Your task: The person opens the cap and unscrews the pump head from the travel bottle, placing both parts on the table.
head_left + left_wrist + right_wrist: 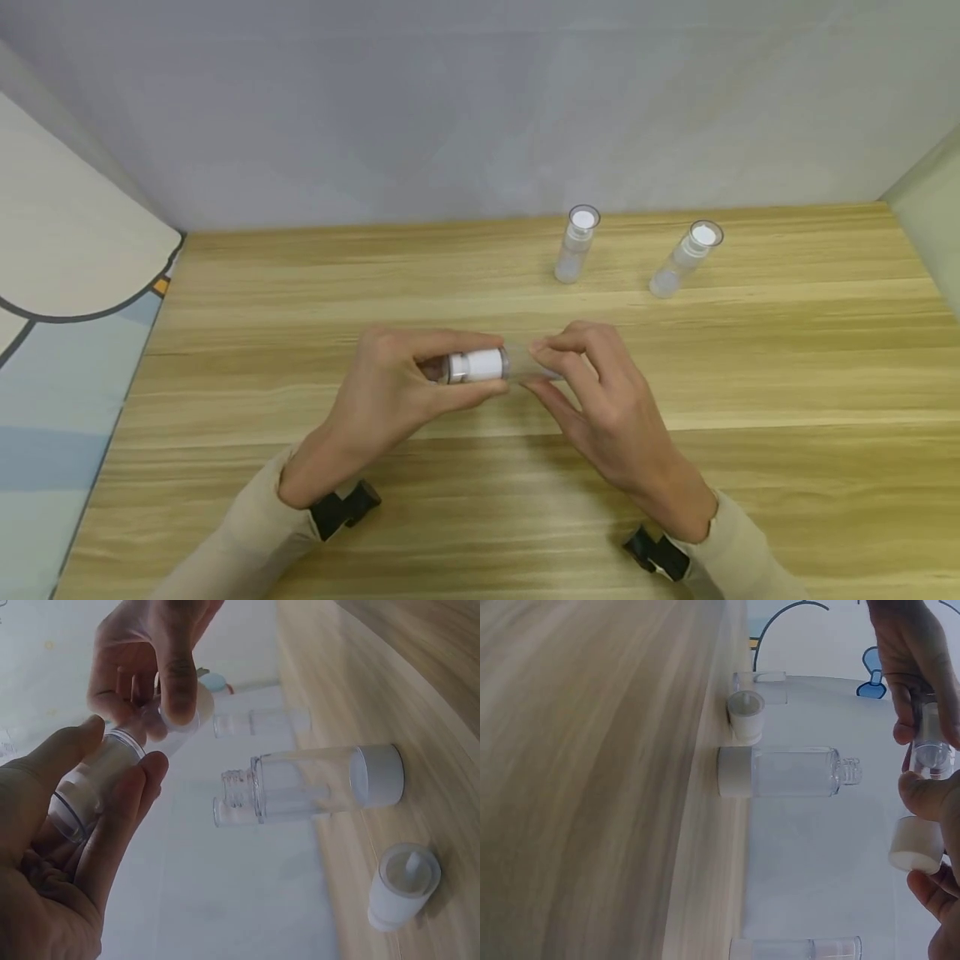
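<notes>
A clear pump bottle [480,365] lies sideways between both hands, its white pump under a clear overcap. My left hand [390,379] grips the overcap end between thumb and fingers. At the other end my right hand [603,400] pinches the bottle near its white base [917,845]. An uncapped clear bottle [300,780] with a bare threaded neck stands upright in the left wrist view. Beside it is a separate white pump head [405,889]. The head view does not show these two loose parts.
Two capped bottles, one [576,246] and another [684,260], stand toward the table's back edge. A clear overcap [761,688] shows behind the pump head in the right wrist view. A grey wall [480,108] closes off the wooden table [300,283] at the back.
</notes>
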The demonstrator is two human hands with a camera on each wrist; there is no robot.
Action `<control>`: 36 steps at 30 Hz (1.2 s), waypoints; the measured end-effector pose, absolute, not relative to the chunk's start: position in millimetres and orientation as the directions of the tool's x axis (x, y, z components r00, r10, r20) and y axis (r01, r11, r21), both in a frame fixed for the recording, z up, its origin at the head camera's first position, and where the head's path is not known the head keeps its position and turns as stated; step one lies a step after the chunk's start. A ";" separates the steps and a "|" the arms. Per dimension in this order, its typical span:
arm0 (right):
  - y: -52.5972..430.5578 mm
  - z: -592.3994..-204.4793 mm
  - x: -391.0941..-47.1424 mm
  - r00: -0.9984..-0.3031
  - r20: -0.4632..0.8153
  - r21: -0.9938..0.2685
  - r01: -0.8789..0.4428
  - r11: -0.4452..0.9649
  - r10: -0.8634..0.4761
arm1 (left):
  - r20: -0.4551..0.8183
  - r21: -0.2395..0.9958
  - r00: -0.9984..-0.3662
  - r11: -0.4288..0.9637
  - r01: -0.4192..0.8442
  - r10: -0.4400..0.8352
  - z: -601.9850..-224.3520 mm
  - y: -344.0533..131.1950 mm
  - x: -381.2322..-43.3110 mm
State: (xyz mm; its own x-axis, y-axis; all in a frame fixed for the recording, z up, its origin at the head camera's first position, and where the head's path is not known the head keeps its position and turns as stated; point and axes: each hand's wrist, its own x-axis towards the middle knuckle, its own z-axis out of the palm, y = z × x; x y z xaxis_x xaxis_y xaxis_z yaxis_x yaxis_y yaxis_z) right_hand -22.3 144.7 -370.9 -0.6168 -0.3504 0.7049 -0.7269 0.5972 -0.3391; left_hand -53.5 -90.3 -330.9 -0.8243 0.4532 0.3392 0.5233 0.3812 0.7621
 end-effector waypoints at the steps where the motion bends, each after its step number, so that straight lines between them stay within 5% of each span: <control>1: 144.5 -371.3 -22.2 -0.615 0.706 -0.338 -0.728 0.597 -0.350 | 0.327 0.771 -0.833 0.384 0.508 0.446 -330.0 -89.9 -52.9; 10: 140.6 -374.6 -22.3 -0.590 0.732 -0.316 -0.737 0.598 -0.341 | 0.123 0.874 -0.921 0.399 0.277 0.369 -321.3 -87.7 -49.6; 15: 140.9 -375.1 -20.0 -0.633 0.680 -0.326 -0.712 0.622 -0.369 | 0.078 0.836 -0.914 0.473 0.278 0.398 -323.9 -89.8 -51.2; 21: 147.5 -373.7 -21.0 -0.689 0.624 -0.379 -0.680 0.628 -0.369 | 0.217 0.689 -0.825 0.516 0.509 0.522 -332.6 -91.1 -51.1; 27: 151.8 -370.1 -23.4 -0.691 0.618 -0.406 -0.689 0.600 -0.376 | 0.440 0.435 -0.659 0.497 0.751 0.610 -338.1 -92.0 -49.5; 36: 150.8 -368.2 -22.1 -0.712 0.583 -0.432 -0.680 0.592 -0.392 | 0.436 0.075 -0.520 0.546 0.835 0.735 -340.6 -91.2 -48.6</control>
State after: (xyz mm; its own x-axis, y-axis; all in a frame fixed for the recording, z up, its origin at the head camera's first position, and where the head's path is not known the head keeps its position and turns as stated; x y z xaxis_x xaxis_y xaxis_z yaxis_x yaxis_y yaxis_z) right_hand -22.1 150.8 -368.2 -0.7115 -0.3918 0.5833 -0.6803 0.5920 -0.4322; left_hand -48.6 -91.2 -340.6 -0.5196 0.7348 0.4360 0.8345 0.5459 0.0746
